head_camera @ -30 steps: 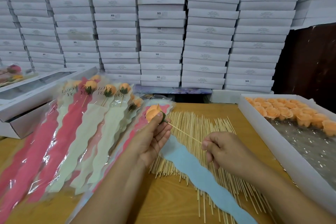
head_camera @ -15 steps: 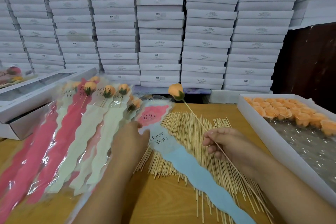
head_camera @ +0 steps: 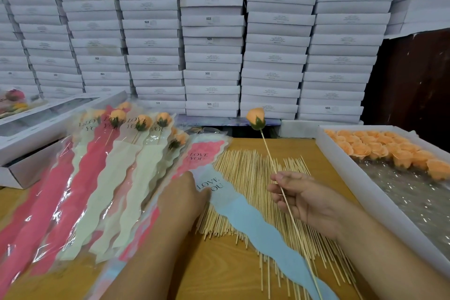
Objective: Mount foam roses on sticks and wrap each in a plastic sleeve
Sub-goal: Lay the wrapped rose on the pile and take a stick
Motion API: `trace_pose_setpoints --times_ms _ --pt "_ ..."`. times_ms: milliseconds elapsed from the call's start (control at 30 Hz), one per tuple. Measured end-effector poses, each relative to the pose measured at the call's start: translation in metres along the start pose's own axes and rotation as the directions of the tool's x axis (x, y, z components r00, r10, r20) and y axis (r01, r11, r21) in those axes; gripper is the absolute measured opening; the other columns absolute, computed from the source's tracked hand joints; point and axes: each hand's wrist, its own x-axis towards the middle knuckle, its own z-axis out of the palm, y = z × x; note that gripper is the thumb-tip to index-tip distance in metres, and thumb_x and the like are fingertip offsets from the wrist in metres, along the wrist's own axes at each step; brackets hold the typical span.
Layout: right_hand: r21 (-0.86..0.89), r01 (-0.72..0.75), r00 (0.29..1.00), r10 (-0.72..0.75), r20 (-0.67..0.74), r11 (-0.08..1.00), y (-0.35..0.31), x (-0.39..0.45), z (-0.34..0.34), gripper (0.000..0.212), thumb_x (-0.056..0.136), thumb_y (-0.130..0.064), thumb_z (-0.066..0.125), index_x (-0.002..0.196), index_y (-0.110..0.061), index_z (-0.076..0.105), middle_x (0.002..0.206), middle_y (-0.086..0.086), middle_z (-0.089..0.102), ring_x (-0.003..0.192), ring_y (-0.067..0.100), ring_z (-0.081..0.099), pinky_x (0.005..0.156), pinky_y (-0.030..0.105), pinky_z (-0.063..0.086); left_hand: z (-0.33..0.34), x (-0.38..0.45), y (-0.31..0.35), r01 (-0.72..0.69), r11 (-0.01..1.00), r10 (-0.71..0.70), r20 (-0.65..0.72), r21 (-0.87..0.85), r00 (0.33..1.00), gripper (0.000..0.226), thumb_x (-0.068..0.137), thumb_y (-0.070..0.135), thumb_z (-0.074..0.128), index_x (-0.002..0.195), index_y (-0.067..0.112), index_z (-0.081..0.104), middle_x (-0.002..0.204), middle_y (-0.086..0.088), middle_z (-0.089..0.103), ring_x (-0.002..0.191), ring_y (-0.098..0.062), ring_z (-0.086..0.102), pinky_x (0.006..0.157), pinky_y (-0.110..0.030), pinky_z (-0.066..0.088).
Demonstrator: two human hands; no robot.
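My right hand (head_camera: 304,198) pinches a thin wooden stick (head_camera: 270,153) with an orange foam rose (head_camera: 255,118) mounted on its upper tip, held upright and tilted above the table. My left hand (head_camera: 183,196) rests on the stack of empty plastic sleeves, its fingers on the top blue "LOVE YOU" sleeve (head_camera: 246,217) that lies across a pile of loose sticks (head_camera: 246,170). Several finished wrapped roses (head_camera: 117,178) in pink and cream sleeves fan out on the left.
A white tray (head_camera: 341,168) of loose orange foam roses (head_camera: 379,148) stands at the right. White windowed boxes (head_camera: 36,134) sit at the far left. Stacked white cartons (head_camera: 211,39) form a wall behind the wooden table (head_camera: 219,265).
One second ago both hands held the rose and stick together. My left hand let go and dropped onto the sleeves; my right hand raised the mounted rose up and to the right.
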Motion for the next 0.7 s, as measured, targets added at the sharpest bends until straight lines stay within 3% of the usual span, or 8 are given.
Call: trace_pose_setpoints --times_ms 67,200,267,400,467,533,600,700 --pt "-0.024 -0.012 1.000 0.012 -0.007 1.000 0.001 0.000 0.000 0.019 0.093 -0.010 0.062 0.111 -0.003 0.065 0.088 0.014 0.076 0.062 0.014 0.070 0.048 0.022 0.055 0.000 0.000 0.003 0.012 0.998 -0.012 0.008 -0.069 1.000 0.050 0.089 0.044 0.065 0.130 0.016 0.054 0.118 -0.001 0.065 0.101 -0.020 0.059 0.076 -0.030 0.043" --pt "-0.045 -0.013 1.000 0.013 -0.002 0.999 0.002 0.000 -0.001 0.019 0.091 -0.010 0.064 0.108 -0.003 0.067 0.090 0.014 0.076 0.063 0.014 0.069 0.049 0.022 0.055 0.003 0.000 0.006 0.034 0.965 -0.027 0.034 -0.260 0.999 0.068 0.084 0.021 0.071 0.147 0.017 0.044 0.125 -0.007 0.065 0.114 -0.027 0.061 0.095 -0.040 0.051" --pt "-0.034 -0.012 1.000 0.012 0.003 0.999 0.002 0.001 -0.001 0.019 0.090 -0.009 0.064 0.108 -0.002 0.067 0.090 0.014 0.076 0.062 0.014 0.069 0.049 0.022 0.055 0.004 0.001 0.006 0.034 0.927 -0.043 -0.015 -0.373 0.999 0.068 0.086 0.009 0.063 0.150 0.016 0.040 0.120 -0.008 0.067 0.110 -0.028 0.063 0.089 -0.041 0.053" --pt "-0.013 -0.014 1.000 0.015 0.019 1.000 0.001 0.001 -0.001 0.019 0.090 -0.008 0.065 0.107 -0.002 0.068 0.089 0.013 0.076 0.062 0.014 0.069 0.049 0.022 0.055 0.000 0.000 0.014 0.022 0.700 -0.087 -0.054 -0.714 0.995 0.073 0.086 0.000 0.061 0.152 0.016 0.035 0.078 0.004 0.060 0.068 -0.011 0.059 0.053 -0.023 0.048" --pt "0.003 -0.016 0.999 0.015 0.029 1.000 0.001 0.001 -0.001 0.019 0.088 -0.008 0.066 0.106 -0.002 0.069 0.089 0.013 0.076 0.062 0.014 0.068 0.050 0.022 0.056 -0.003 0.001 0.019 0.074 0.564 -0.112 0.012 -0.823 0.994 0.082 0.085 -0.003 0.063 0.156 0.018 0.029 0.073 0.003 0.060 0.066 -0.010 0.058 0.063 -0.023 0.055" --pt "0.033 -0.011 0.999 0.009 0.039 0.999 0.000 0.001 -0.001 0.016 0.090 -0.006 0.064 0.104 -0.001 0.069 0.087 0.012 0.075 0.062 0.014 0.067 0.049 0.022 0.055 -0.006 0.002 0.023 0.106 0.458 -0.092 0.072 -0.883 0.993 0.086 0.083 -0.007 0.066 0.155 0.023 0.031 0.063 0.007 0.063 0.067 -0.013 0.061 0.077 -0.037 0.059" --pt "0.064 0.003 0.999 -0.006 0.042 0.998 -0.001 0.001 -0.002 0.017 0.090 -0.006 0.064 0.104 0.001 0.069 0.089 0.012 0.074 0.064 0.014 0.067 0.050 0.022 0.055 -0.007 0.000 0.025 0.107 0.399 -0.049 0.096 -0.910 0.994 0.090 0.080 -0.010 0.067 0.153 0.031 0.034 0.059 0.013 0.066 0.063 -0.012 0.061 0.071 -0.035 0.059" --pt "0.066 0.024 0.999 -0.026 0.019 0.998 -0.002 0.001 -0.002 0.027 0.082 -0.008 0.069 0.107 0.000 0.069 0.099 0.013 0.076 0.069 0.014 0.070 0.053 0.021 0.056 -0.009 -0.004 0.027 0.099 0.361 -0.037 0.092 -0.927 0.995 0.089 0.078 -0.011 0.065 0.150 0.036 0.039 0.075 0.011 0.071 0.065 -0.012 0.063 0.063 -0.031 0.053"
